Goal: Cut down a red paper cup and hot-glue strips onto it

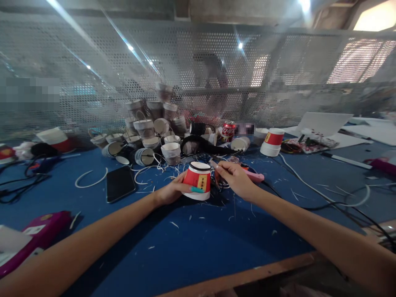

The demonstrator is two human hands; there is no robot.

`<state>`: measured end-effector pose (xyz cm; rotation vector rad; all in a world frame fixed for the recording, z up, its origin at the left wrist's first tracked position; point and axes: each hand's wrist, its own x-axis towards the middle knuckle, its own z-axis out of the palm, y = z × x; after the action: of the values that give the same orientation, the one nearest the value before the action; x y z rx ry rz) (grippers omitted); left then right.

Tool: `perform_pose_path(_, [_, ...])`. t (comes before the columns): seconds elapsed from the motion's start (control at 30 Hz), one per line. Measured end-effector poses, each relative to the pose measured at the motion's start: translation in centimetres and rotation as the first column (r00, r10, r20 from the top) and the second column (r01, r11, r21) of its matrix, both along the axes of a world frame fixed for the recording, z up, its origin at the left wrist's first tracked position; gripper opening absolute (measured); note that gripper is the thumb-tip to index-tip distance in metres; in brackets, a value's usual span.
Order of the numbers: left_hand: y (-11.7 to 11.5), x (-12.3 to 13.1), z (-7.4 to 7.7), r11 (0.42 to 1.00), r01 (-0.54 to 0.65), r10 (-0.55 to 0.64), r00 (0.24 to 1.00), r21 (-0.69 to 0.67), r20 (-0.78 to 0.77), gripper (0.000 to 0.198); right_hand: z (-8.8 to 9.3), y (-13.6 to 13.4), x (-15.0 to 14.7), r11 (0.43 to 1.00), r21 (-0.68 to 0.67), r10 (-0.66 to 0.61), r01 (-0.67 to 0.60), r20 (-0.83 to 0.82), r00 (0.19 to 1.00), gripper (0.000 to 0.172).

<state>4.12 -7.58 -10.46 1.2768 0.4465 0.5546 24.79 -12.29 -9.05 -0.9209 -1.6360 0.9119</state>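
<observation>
My left hand (171, 189) is wrapped round a red and white paper cup (191, 178) with a yellow label, narrow end up. A dark cord runs round the cup's top edge. Close to the right side of that edge, my right hand (233, 175) is closed in a pinch; what its fingertips hold is too small to make out. Just behind the right hand lies a pink tool (255, 176) with a black cable, partly hidden by it. Dark strands hang below the right fingers.
Many small cord-wrapped buckets (144, 128) are piled at the back left. A black phone (120, 184) lies left of my hands. Further right stand stacked paper cups (272, 142) and a red can (228, 131). White cord scraps litter the blue table (192, 239); a perforated metal screen (192, 70) rises behind.
</observation>
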Motion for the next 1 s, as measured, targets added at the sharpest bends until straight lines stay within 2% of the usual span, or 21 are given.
perform_pose_path(0.1, [0.1, 0.0, -0.3, 1.0, -0.007, 0.007, 1.0, 0.007, 0.023, 0.056, 0.1, -0.3, 0.1, 0.999, 0.029, -0.034, 0.032, 0.055, 0.998, 0.036])
perform_pose_path(0.2, [0.1, 0.2, -0.3, 0.997, -0.079, 0.078, 0.995, 0.011, 0.066, 0.054, 0.4, -0.7, 0.5, 0.966, 0.198, -0.201, 0.165, 0.176, 0.964, 0.03])
perform_pose_path(0.27, [0.1, 0.4, -0.2, 0.987, -0.158, 0.157, 0.983, 0.003, 0.091, 0.052, 0.6, -0.9, 1.1, 0.891, 0.344, -0.381, 0.296, 0.209, 0.901, 0.026])
perform_pose_path(0.33, [0.1, 0.6, -0.1, 0.973, -0.229, 0.229, 0.967, -0.011, 0.11, 0.051, 0.8, -0.8, 1.8, 0.797, 0.416, -0.55, 0.438, 0.199, 0.812, 0.022])
perform_pose_path(0.43, [0.0, 0.7, 0.0, 0.96, -0.276, 0.279, 0.95, -0.04, 0.141, 0.049, 1.0, -0.2, 3.2, 0.675, 0.402, -0.729, 0.618, 0.236, 0.643, 0.02])
perform_pose_path(0.5, [0.0, 0.8, 0.0, 0.954, -0.293, 0.299, 0.943, -0.059, 0.149, 0.048, 1.1, 0.4, 4.1, 0.643, 0.37, -0.765, 0.671, 0.361, 0.534, 0.025])
perform_pose_path(0.6, [-0.1, 0.8, 0.0, 0.934, -0.347, 0.357, 0.925, -0.089, 0.131, 0.046, 1.1, 0.8, 5.2, 0.672, 0.289, -0.665, 0.681, 0.64, 0.385, 0.041])
perform_pose_path(0.7, [-0.1, 0.7, -0.2, 0.924, -0.37, 0.381, 0.917, -0.099, 0.121, 0.045, 0.9, 0.5, 5.5, 0.77, 0.138, -0.411, 0.624, 0.854, 0.319, 0.052])
perform_pose_path(0.77, [0.0, 0.6, -0.4, 0.925, -0.37, 0.379, 0.917, -0.087, 0.127, 0.049, 0.8, 0.2, 5.3, 0.82, 0.113, -0.315, 0.561, 0.908, 0.277, 0.053])
perform_pose_path(0.83, [0.1, 0.6, -0.4, 0.927, -0.368, 0.374, 0.919, -0.068, 0.124, 0.053, 0.6, 0.1, 5.2, 0.828, 0.156, -0.322, 0.538, 0.918, 0.23, 0.051])
perform_pose_path(0.9, [0.1, 0.6, -0.3, 0.932, -0.359, 0.363, 0.924, -0.057, 0.117, 0.055, 0.4, 0.2, 5.1, 0.806, 0.184, -0.354, 0.563, 0.912, 0.209, 0.045])
perform_pose_path(0.93, [0.1, 0.7, -0.2, 0.933, -0.356, 0.36, 0.926, -0.058, 0.116, 0.054, 0.3, 0.4, 5.2, 0.8, 0.201, -0.38, 0.565, 0.899, 0.218, 0.041])
perform_pose_path(1.0, [0.1, 0.8, 0.1, 0.928, -0.366, 0.372, 0.92, -0.071, 0.12, 0.051, 0.1, 0.7, 5.4, 0.804, 0.291, -0.49, 0.518, 0.819, 0.3, 0.032])
